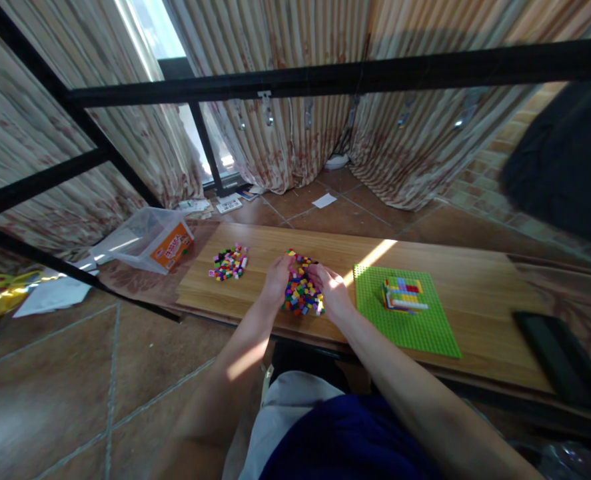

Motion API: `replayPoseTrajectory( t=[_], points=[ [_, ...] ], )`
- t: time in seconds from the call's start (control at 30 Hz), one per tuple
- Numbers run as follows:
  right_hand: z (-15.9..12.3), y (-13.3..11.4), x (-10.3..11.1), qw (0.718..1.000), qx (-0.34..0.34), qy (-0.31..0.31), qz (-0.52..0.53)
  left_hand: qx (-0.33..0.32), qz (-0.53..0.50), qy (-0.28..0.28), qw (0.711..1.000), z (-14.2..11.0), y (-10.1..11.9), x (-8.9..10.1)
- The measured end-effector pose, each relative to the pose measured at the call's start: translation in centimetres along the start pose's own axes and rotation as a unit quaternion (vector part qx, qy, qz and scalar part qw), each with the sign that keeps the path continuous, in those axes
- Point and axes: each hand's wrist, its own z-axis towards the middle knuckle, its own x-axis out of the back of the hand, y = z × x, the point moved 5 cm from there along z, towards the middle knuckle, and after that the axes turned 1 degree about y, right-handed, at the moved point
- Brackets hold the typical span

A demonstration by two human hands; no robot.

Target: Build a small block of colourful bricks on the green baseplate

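A large pile of small, many-coloured building bricks (302, 293) lies on the wooden board between my two hands. My left hand (277, 277) rests along the pile's left edge, fingers stretched forward and partly hidden. On the opposite side, my right hand (331, 285) reaches over the upper right edge, its fingers loosely bent and apart, touching bricks. No brick can be made out in either grasp. To the right, a green baseplate (425, 333) carries a small built block of bricks (402, 295), with yellow, red, white and blue pieces on top.
A smaller heap of bricks (229, 263) sits left on the wooden board (465, 267). Beyond it stands a clear plastic tub (148, 230) with an orange label. A dark flat object (560, 353) lies at the right end. A black metal bar (325, 81) crosses above the far side.
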Motion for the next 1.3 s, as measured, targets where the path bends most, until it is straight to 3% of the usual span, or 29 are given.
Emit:
replayPoseTrajectory(
  t=[0.13, 0.27, 0.33, 0.43, 0.53, 0.6, 0.7, 0.83, 1.07, 1.17, 1.3],
  points=[
    [-0.3, -0.7, 0.0, 1.0, 0.001, 0.003, -0.001, -0.049, 0.051, 0.002, 0.997, -0.8, 0.8, 0.7],
    [-0.7, -1.5, 0.9, 1.0, -0.001, 0.012, -0.019, -0.133, 0.194, 0.005, 0.972, -3.3, 1.1, 2.8],
    [-1.2, -1.8, 1.7, 0.999, 0.001, 0.022, -0.029, -0.174, 0.291, 0.0, 0.941, -5.0, 0.8, 3.8],
    [-2.0, -1.7, 2.7, 0.998, 0.008, 0.045, -0.048, -0.226, 0.46, -0.014, 0.859, -7.1, 0.0, 4.4],
    [-3.0, -1.3, 3.1, 0.997, 0.009, 0.047, -0.063, -0.255, 0.557, -0.011, 0.79, -7.8, -0.8, 4.0],
    [-3.5, -1.2, 3.1, 0.997, 0.007, 0.044, -0.064, -0.267, 0.586, -0.007, 0.765, -7.6, -1.2, 3.6],
    [-3.9, -1.3, 3.3, 0.997, 0.011, 0.052, -0.058, -0.276, 0.6, 0.0, 0.751, -7.2, -1.4, 3.3],
    [-4.4, -2.0, 3.5, 0.998, 0.01, 0.05, -0.049, -0.278, 0.568, 0.005, 0.775, -7.3, -0.8, 3.2],
    [-6.8, -1.6, 1.1, 0.997, -0.051, -0.031, -0.037, -0.231, 0.344, 0.041, 0.909, -10.5, -0.2, 2.8],
    [-7.5, -1.6, 0.6, 0.997, -0.01, -0.048, -0.054, -0.222, 0.278, 0.03, 0.934, -11.8, -0.8, 2.0],
    [-8.0, -3.2, 1.3, 0.979, 0.111, -0.065, -0.159, -0.169, 0.148, -0.015, 0.974, -12.1, -1.4, 1.2]
  ],
)
